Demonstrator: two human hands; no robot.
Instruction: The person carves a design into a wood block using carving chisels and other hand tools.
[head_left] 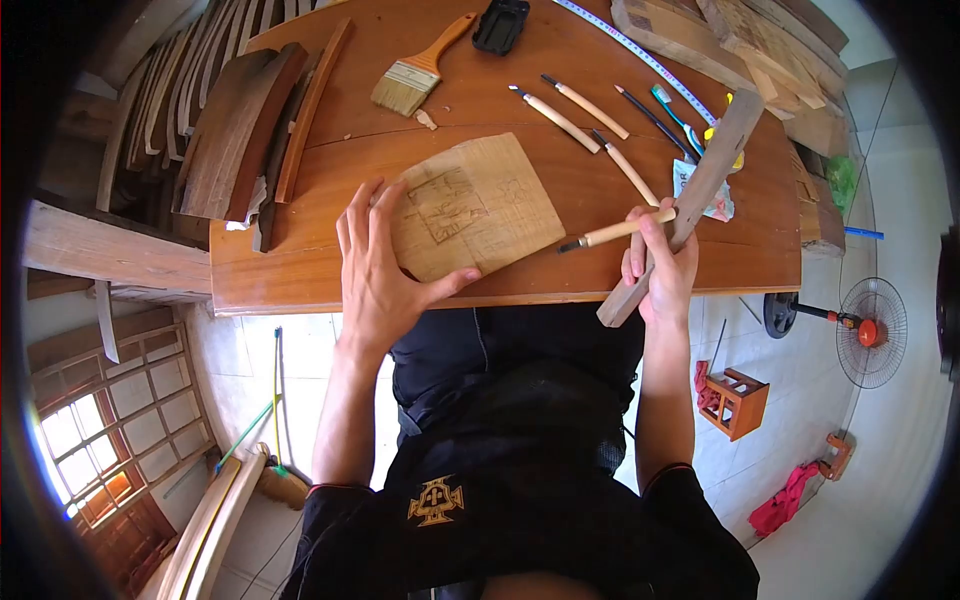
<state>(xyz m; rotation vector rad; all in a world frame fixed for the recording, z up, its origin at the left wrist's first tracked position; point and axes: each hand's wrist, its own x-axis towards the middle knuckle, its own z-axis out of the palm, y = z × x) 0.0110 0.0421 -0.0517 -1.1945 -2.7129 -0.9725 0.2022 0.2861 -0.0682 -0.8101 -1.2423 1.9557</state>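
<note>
A flat wooden board (520, 220) with a carved square design lies near the table's front edge. My left hand (378, 260) grips its left side, the thumb on the near edge and the fingers over the far left corner. In my right hand (666, 268) are a long squared wooden strip (728, 140), held slanting, and a wood-carving chisel (612, 233). The chisel's dark blade points left, close to the board's right corner. Beyond the board lie a second chisel (560, 122), a third chisel (590, 108) and another slim wooden-handled tool (630, 172).
A paintbrush (410, 82), a black plastic case (500, 27), a dark pencil (652, 118), a toothbrush (677, 115) and a tape measure blade (640, 52) lie on the wooden table (300, 270). Wood planks (240, 130) stand at the left, more (720, 40) at the far right. A fan (868, 332) stands right.
</note>
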